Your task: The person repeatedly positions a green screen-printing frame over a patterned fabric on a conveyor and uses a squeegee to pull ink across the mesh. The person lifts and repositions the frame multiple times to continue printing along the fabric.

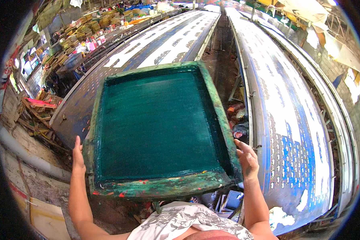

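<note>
The left hand (79, 155) and right hand (248, 160) hold a paint-smeared green frame (156, 187) by its left and right edges. It hides part of the left table's (74, 114) near end. White scraps (281, 218) lie by the right table's (263, 194) near edge, beside blue patches (294, 160).

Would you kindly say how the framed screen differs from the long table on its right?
The framed screen is squarish; the table is long. The screen is dark green inside; the table patchily white and blue. The left hand and right hand hold the screen, not the table. Both look stained.
</note>
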Demonstrator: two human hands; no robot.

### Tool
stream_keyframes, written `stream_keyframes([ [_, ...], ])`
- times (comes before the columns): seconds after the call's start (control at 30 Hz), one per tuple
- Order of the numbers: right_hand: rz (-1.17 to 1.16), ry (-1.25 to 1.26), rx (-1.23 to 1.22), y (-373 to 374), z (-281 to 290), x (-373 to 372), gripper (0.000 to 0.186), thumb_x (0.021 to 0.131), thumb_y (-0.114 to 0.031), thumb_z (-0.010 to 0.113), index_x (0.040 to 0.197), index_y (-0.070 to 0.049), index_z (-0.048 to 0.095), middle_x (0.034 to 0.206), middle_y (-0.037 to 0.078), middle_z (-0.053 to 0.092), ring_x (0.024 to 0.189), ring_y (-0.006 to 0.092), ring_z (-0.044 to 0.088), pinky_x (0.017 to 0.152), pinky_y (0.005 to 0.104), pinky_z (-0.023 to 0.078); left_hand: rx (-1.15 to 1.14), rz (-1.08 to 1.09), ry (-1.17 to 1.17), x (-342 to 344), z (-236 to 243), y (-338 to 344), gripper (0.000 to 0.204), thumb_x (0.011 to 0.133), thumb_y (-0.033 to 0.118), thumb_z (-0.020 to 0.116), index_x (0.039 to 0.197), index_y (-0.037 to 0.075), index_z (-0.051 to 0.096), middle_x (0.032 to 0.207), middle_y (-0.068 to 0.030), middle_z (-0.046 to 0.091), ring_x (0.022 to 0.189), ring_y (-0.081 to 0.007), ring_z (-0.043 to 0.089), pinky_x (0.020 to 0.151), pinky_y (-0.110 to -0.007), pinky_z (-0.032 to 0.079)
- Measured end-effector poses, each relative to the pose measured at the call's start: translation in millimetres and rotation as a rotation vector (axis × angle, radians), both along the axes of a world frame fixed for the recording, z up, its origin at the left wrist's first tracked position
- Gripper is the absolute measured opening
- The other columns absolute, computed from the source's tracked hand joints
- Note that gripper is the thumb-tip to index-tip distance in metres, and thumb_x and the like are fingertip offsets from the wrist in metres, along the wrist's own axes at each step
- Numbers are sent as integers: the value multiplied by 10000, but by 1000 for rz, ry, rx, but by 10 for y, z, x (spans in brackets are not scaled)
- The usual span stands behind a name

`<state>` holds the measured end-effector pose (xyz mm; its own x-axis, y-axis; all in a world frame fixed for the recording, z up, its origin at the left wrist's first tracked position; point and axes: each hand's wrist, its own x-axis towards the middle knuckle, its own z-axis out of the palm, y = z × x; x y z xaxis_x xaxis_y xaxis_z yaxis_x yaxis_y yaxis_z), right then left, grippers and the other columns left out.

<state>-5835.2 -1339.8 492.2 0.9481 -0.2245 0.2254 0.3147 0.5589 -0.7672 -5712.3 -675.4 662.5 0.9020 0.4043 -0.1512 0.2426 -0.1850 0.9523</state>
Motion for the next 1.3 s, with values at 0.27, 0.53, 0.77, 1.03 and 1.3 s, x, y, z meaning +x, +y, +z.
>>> stream_keyframes([
  [0.27,237,-38,57,-50,-47,845,791,980,-448,718,1547,72,536,1510,210,636,1308,325,668,1128,444,513,207,286,-38,-403,-77,397,1083,983,835,508,1766,132,248,1800,-221,244,1667,-362,198,1328,-527,143],
  [0.53,496,-60,127,209,61,2319,621,1022,-347,689,1500,38,592,1600,196,577,1394,341,603,1223,487,422,373,474,-98,-446,-233,762,910,1044,770,440,1776,275,224,1848,-59,160,1670,-363,216,1335,-624,106],
  [0.77,600,-98,-13,381,159,3812,590,1032,-354,693,1495,5,619,1600,180,583,1429,277,570,1230,434,392,221,695,-70,38,-729,457,1071,962,860,495,1776,216,233,1828,-171,175,1672,-368,190,1318,-638,84],
  [1.03,698,-149,-98,680,176,5409,610,1044,-362,670,1525,6,601,1593,171,599,1467,258,539,1230,411,357,185,924,-79,561,-572,167,1117,934,890,493,1777,210,223,1823,-206,164,1679,-378,153,1314,-651,72],
  [1.3,935,-163,-302,966,465,7461,596,976,-326,674,1481,-14,624,1351,143,694,1186,262,683,1078,409,534,-96,1056,-292,1370,-727,-336,1034,988,750,590,1733,84,320,1712,-229,390,1581,-370,365,1303,-509,231],
])
